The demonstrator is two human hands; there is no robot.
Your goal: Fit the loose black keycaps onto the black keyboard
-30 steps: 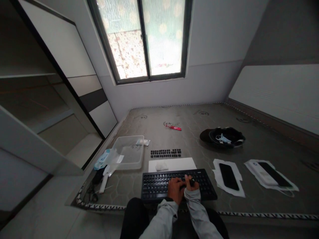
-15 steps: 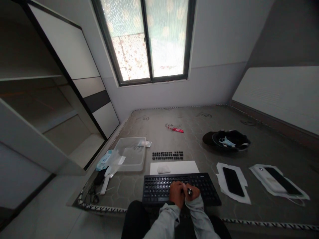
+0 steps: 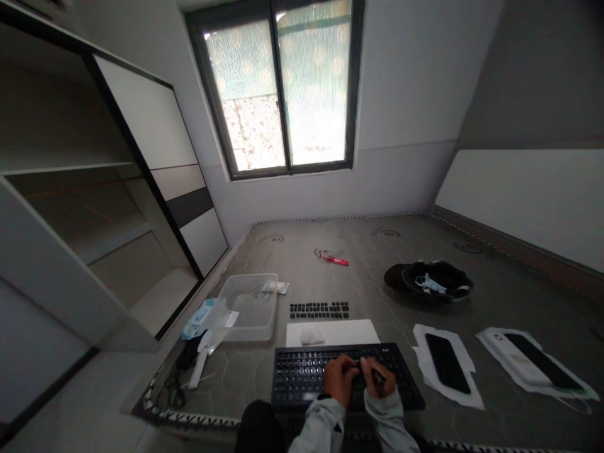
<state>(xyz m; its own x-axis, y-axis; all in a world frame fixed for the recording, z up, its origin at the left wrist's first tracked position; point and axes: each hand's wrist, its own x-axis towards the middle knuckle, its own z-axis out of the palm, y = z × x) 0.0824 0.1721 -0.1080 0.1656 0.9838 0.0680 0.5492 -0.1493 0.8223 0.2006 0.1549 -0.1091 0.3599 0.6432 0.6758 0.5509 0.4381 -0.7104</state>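
Note:
A black keyboard [image 3: 302,371] lies crosswise in front of me, with part of its key field bare of caps. Over its middle is my left hand [image 3: 338,377], thumb and forefinger curled close together; whatever they pinch, if anything, is too small to see. Just right of it, my right hand [image 3: 377,379] is closed around a small dark tool [image 3: 379,378] with a shiny round end. The tool's tip is hidden by the fingers. Behind the keyboard, loose black keycaps [image 3: 319,310] stand in rows. A crumpled white tissue [image 3: 311,336] rests on a white sheet [image 3: 361,329].
At left are a clear plastic box [image 3: 250,333], a blue packet [image 3: 198,319], a white-handled tool [image 3: 200,368] and dark cables [image 3: 175,380]. Farther back lie a red strip [image 3: 337,260] and a cap [image 3: 401,277] holding a mask. Phones [image 3: 447,363] on white paper lie right.
My hands have moved slightly apart; before, they were pressed together over the keyboard. My view has tilted up a little, so everything appears lower.

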